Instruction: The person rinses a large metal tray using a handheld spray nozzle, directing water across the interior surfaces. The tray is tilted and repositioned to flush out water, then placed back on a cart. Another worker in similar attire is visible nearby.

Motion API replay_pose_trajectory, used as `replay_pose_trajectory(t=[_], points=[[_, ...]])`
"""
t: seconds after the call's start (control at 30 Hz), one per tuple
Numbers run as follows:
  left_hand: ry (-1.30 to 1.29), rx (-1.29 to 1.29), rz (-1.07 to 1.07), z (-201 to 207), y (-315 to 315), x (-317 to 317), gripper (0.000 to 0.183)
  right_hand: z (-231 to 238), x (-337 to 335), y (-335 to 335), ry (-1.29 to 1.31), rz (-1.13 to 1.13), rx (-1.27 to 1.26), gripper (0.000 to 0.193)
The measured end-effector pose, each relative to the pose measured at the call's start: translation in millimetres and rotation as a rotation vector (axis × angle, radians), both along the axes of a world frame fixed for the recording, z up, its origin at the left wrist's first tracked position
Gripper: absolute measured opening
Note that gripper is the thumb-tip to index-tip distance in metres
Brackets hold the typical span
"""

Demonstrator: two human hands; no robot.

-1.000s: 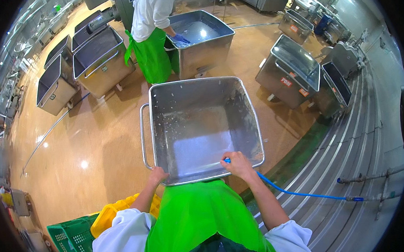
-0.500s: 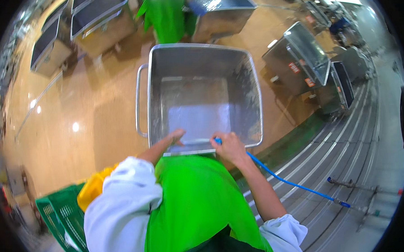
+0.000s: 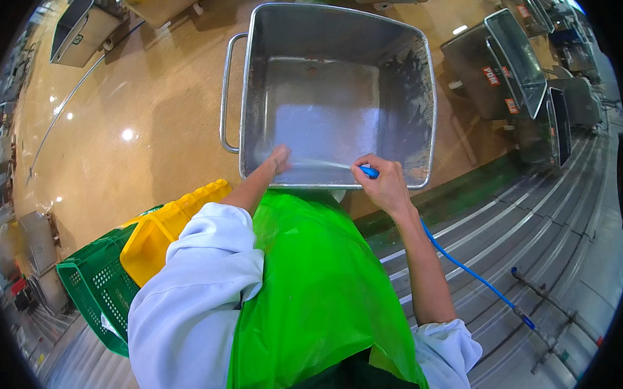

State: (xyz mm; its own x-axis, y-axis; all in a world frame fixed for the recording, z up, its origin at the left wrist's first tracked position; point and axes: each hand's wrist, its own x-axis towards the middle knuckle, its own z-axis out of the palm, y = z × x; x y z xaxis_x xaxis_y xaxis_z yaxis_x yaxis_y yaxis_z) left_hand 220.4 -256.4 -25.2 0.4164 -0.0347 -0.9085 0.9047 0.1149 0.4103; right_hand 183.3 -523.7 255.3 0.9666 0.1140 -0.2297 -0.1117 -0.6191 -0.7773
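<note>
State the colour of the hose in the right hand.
Blue; the hose shows best in the head view.

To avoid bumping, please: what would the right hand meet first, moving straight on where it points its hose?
Probably the left hand, in line with the water jet from the blue hose end; relative depth is unclear.

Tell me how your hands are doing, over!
Right hand gripping blue hose. Left hand at metal bin, blurred, holding nothing visible. Water spray aimed toward left hand; no blockage seen.
</note>
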Motion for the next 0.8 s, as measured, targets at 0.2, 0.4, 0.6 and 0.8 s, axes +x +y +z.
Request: replay_pose_trajectory(t=[0.2,0.4,0.6,0.8], points=[[-0.051,0.024,0.246,-6,-1,21,0.051,5,1,9,-0.06,-0.009,-0.017,0.017],[-0.206,-0.008,0.369,6,-24,56,0.054,6,-2,12,-0.199,-0.041,-0.045,0.015],[-0.207,0.127,0.275,14,-61,93,0.061,6,-6,9,-0.329,-0.066,-0.055,0.012],[-0.279,0.089,0.263,7,-75,116,0.065,10,-4,4,-0.381,-0.105,-0.074,0.01]])
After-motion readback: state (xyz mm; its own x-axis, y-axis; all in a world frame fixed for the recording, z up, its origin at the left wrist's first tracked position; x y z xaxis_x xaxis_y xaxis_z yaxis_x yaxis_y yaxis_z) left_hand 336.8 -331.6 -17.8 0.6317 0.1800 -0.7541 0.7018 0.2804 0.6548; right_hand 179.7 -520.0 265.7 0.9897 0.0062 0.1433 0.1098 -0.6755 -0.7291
